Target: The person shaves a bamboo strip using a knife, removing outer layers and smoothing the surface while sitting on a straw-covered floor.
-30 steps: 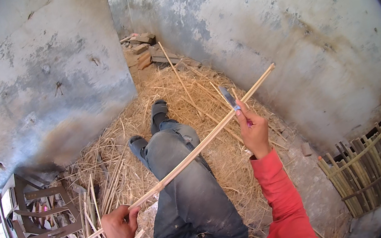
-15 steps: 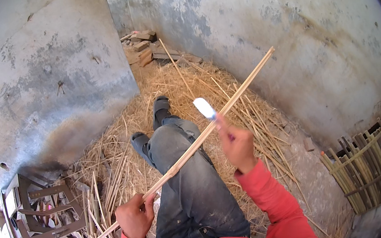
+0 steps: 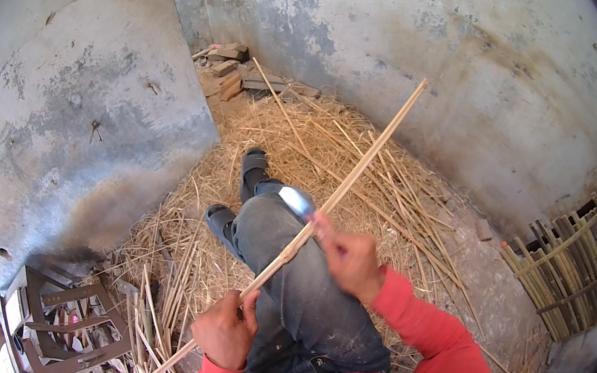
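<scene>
A long pale bamboo strip (image 3: 373,150) with a knot near its middle lies slantwise over my lap, its far end pointing up and to the right. My left hand (image 3: 226,333) is closed round its lower part, above my left thigh. My right hand (image 3: 354,262) grips a knife, its handle hidden in the fist. The knife's broad, shiny blade (image 3: 297,202) is blurred and sits across the strip just above the knot. Whether the edge cuts into the strip cannot be made out.
Shavings (image 3: 268,126) and loose bamboo strips (image 3: 416,224) cover the floor round my legs. A broken dark frame (image 3: 84,362) stands at left. At right is a bamboo-slat basket (image 3: 587,258). Bricks (image 3: 226,68) lie in the far corner between weathered walls (image 3: 444,31).
My right hand and the knife have slid down and left along the bamboo strip, nearer the knot. My left hand has shifted slightly right with the strip.
</scene>
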The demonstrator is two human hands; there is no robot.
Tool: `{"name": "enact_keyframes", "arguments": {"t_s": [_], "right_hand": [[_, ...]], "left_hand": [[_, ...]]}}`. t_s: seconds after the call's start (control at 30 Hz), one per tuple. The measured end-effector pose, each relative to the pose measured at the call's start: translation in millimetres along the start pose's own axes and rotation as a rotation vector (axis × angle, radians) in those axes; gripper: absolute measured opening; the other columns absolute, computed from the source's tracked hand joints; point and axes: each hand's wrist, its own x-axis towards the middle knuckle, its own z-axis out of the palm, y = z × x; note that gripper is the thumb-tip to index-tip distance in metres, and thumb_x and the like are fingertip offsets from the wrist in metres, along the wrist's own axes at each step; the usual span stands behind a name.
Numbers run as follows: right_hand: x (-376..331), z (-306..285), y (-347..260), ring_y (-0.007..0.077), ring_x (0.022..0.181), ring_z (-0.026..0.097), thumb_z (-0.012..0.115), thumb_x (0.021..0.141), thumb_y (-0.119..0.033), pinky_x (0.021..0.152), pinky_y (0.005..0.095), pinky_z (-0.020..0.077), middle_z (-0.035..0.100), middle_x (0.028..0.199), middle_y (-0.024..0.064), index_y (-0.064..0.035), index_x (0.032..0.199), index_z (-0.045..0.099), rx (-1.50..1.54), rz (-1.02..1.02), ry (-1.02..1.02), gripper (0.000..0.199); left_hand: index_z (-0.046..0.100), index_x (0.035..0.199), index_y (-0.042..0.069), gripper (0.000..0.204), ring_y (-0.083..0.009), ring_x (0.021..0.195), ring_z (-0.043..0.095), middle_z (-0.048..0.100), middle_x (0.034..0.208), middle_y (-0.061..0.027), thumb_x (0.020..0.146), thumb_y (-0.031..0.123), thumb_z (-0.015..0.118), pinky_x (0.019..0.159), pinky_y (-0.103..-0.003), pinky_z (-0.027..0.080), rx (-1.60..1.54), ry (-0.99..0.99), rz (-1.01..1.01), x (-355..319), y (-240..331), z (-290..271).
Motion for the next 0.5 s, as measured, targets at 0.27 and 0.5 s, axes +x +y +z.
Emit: {"name": "enact_keyframes", "arguments": {"t_s": [0.27,0.5], "right_hand": [[-0.7,6.6,-19.9,0.0093,0.049,0.050,0.067,0.099,-0.007,0.048,0.0288,0.0402,0.057,0.059,0.0125,0.0014,0.130,0.070,0.012,0.005,0.053,0.032],[-5.1,6.2,-29.5,0.0065,0.050,0.046,0.069,0.097,-0.004,0.047,0.0282,0.0386,0.056,0.060,0.0129,0.0000,0.131,0.070,0.013,0.119,0.028,0.034]], "left_hand": [[0.058,0.069,0.007,0.038,-0.0348,0.046,0.055,0.052,0.052,-0.0131,0.090,0.031,0.079,0.047,-0.044,0.040,-0.046,0.004,-0.011,0.6,-0.3,4.4],[0.058,0.067,0.006,0.040,-0.0361,0.046,0.055,0.052,0.051,-0.0136,0.091,0.030,0.079,0.047,-0.044,0.040,-0.123,-0.018,-0.049,6.5,6.0,8.6]]}}
